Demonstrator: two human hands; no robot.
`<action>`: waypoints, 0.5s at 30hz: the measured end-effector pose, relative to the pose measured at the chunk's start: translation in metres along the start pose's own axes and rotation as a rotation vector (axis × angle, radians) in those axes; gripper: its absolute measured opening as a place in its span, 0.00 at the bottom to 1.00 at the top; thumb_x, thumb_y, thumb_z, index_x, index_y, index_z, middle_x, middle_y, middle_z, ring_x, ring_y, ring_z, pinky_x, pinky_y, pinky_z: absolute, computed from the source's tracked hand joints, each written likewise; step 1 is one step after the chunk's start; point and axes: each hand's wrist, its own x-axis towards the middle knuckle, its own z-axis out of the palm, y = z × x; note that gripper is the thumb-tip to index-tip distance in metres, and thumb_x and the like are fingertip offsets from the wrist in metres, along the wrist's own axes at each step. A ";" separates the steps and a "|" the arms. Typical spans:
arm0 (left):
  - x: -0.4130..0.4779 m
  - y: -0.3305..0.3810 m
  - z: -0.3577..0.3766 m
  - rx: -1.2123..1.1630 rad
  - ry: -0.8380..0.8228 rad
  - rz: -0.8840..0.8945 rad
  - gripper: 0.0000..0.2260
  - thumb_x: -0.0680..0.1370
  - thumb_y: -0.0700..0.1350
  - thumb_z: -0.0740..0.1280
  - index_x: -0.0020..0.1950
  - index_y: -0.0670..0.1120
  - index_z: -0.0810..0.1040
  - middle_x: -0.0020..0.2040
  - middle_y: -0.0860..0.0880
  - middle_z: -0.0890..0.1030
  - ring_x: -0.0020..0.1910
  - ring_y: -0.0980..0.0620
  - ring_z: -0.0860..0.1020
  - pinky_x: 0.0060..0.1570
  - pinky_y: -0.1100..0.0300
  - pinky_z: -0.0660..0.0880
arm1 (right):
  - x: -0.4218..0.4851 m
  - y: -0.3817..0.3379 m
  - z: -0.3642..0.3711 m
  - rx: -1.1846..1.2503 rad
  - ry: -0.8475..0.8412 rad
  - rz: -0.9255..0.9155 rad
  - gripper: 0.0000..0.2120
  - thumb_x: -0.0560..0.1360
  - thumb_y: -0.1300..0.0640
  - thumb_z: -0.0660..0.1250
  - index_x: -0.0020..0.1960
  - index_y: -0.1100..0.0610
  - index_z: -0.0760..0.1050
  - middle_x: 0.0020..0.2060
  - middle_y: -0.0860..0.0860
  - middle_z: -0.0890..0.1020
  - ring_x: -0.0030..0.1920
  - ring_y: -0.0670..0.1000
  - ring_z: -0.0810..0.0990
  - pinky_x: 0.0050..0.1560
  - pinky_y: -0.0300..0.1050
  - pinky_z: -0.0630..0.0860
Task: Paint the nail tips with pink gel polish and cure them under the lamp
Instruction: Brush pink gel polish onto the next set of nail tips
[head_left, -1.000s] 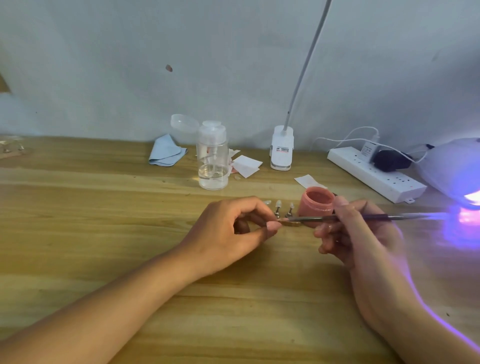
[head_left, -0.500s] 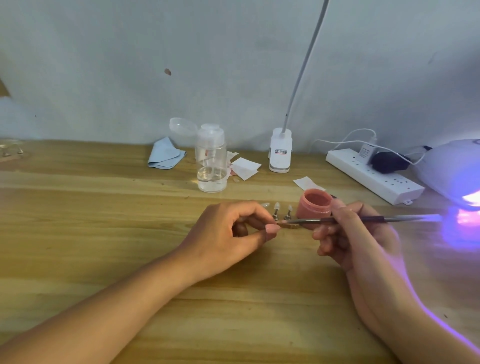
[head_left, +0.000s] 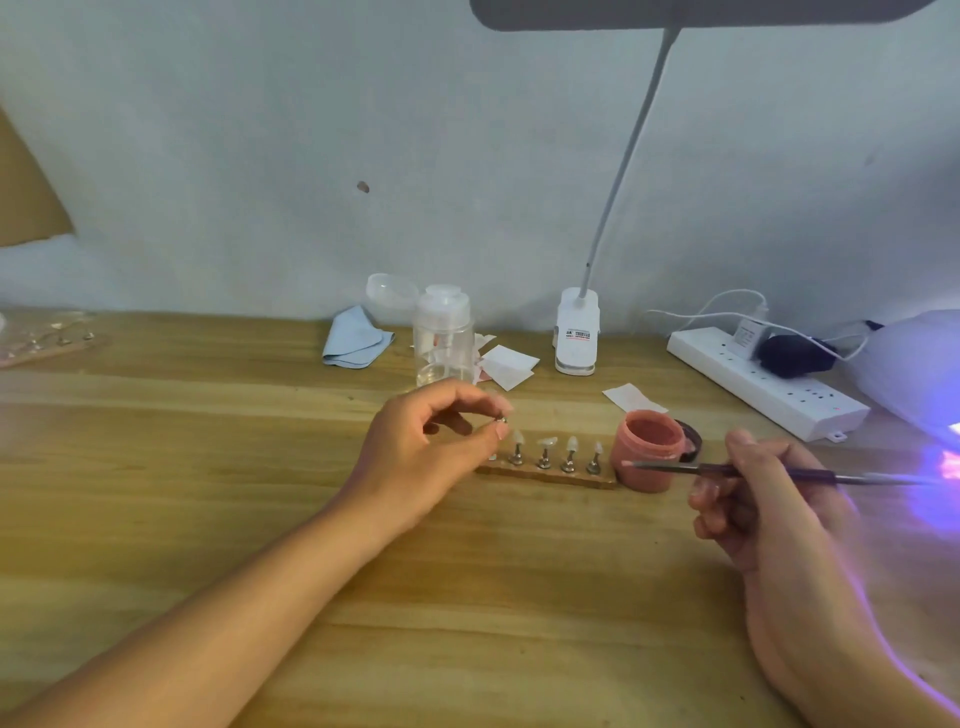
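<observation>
Over wooden table (head_left: 208, 467), left hand (head_left: 421, 452) pinches a small peg (head_left: 501, 418) above the rack (head_left: 545, 475); right hand (head_left: 769, 499) grips a brush (head_left: 670, 466)

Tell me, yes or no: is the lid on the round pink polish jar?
No, the round pink polish jar stands open, its dark round lid lying just behind it.

We face a pale grey wall (head_left: 234, 156) behind a wooden table (head_left: 182, 467); purple light (head_left: 930, 499) washes its right edge.

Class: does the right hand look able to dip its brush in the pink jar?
Probably yes: the jar is open, the right hand holds the brush tip just in front of it, and nothing stands between.
</observation>
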 end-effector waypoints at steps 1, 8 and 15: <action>0.001 -0.002 -0.003 0.049 0.009 -0.016 0.07 0.73 0.41 0.75 0.43 0.54 0.84 0.44 0.62 0.84 0.38 0.65 0.74 0.42 0.72 0.69 | 0.000 0.000 0.000 -0.007 -0.006 0.000 0.16 0.80 0.56 0.63 0.34 0.52 0.71 0.24 0.51 0.76 0.25 0.47 0.71 0.25 0.35 0.70; 0.005 -0.013 -0.010 0.266 -0.079 -0.190 0.05 0.72 0.50 0.75 0.42 0.60 0.84 0.48 0.62 0.84 0.52 0.52 0.78 0.62 0.48 0.72 | 0.000 0.002 0.002 -0.036 -0.009 0.007 0.17 0.80 0.55 0.64 0.32 0.52 0.71 0.24 0.51 0.75 0.24 0.48 0.69 0.25 0.35 0.69; 0.005 -0.013 -0.006 0.387 -0.081 -0.206 0.05 0.72 0.52 0.74 0.45 0.63 0.84 0.44 0.64 0.84 0.50 0.60 0.79 0.64 0.53 0.71 | -0.001 0.004 0.003 -0.070 -0.020 0.003 0.16 0.79 0.54 0.64 0.33 0.51 0.73 0.24 0.51 0.75 0.24 0.48 0.69 0.26 0.35 0.69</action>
